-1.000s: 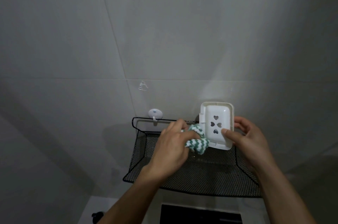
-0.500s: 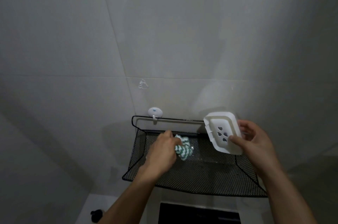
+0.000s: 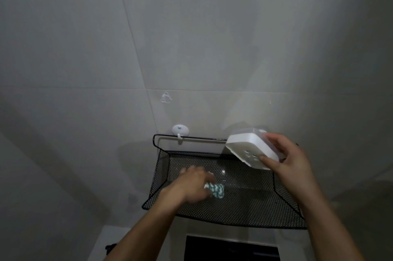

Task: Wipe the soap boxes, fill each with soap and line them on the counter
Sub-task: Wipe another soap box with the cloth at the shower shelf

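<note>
Right fingers grip soap box; left fingers (blurred) clutch cloth over mesh shelf.

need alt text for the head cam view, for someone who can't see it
Seen from above, a person's right hand holds a tilted white soap box over a black mesh wall basket, while the left hand grips a green-and-white cloth down inside the basket. Behind is a grey tiled wall with a white hook.
</note>
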The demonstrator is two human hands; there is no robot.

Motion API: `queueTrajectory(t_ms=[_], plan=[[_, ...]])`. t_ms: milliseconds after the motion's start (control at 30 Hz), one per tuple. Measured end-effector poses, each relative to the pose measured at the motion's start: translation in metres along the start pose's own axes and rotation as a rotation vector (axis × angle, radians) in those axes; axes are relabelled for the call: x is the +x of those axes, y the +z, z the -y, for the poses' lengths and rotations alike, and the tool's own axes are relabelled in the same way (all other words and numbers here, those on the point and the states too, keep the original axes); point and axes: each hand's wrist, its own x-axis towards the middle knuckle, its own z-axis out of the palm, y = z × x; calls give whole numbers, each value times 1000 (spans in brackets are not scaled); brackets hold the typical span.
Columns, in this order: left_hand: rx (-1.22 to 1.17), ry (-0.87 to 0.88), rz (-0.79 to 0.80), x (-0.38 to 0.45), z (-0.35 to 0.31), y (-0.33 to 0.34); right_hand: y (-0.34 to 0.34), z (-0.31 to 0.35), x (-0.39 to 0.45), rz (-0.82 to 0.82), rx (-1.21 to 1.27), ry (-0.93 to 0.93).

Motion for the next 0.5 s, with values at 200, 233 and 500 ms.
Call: queueTrajectory(t_ms=[200, 233, 500], plan=[[-699, 3, -496, -20, -23, -48, 11, 7, 1, -5, -245, -113], [-766, 7, -505, -23, -29, -53, 15, 9, 1, -8, -282, -144], [-934, -25, -574, -27, -40, -58, 26, 27, -1, 4, -376, -265]])
